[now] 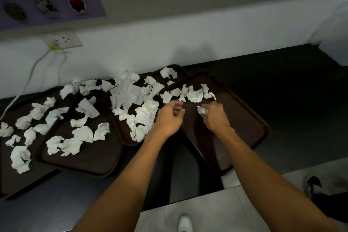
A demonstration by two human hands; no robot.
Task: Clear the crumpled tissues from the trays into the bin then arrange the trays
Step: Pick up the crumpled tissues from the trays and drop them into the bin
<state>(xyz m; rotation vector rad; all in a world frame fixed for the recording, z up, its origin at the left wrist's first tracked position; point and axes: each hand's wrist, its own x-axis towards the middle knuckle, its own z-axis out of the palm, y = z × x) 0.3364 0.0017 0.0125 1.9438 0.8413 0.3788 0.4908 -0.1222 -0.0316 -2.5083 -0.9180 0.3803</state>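
Several dark brown trays lie overlapping along a dark counter, strewn with white crumpled tissues. The rightmost tray (pixel 243 126) holds a row of tissues (pixel 194 95) along its far edge. My right hand (pixel 214 117) hovers over this tray and pinches one small crumpled tissue (pixel 201 110) in its fingertips. My left hand (pixel 169 117) hangs at the tray's left edge with fingers loosely curled and nothing in them. A large heap of tissues (pixel 145 117) fills the middle tray (pixel 124 135) just left of that hand. Two more trays (pixel 90 160) to the left carry scattered tissues (pixel 75 143).
A wall socket (pixel 64 40) with a white cable (pixel 28 79) sits on the wall above the left trays. A white object (pixel 337 43) stands at the far right. A dark gap (pixel 180 173) opens below the counter between my arms. Pale floor tiles and shoes (pixel 185 223) show below.
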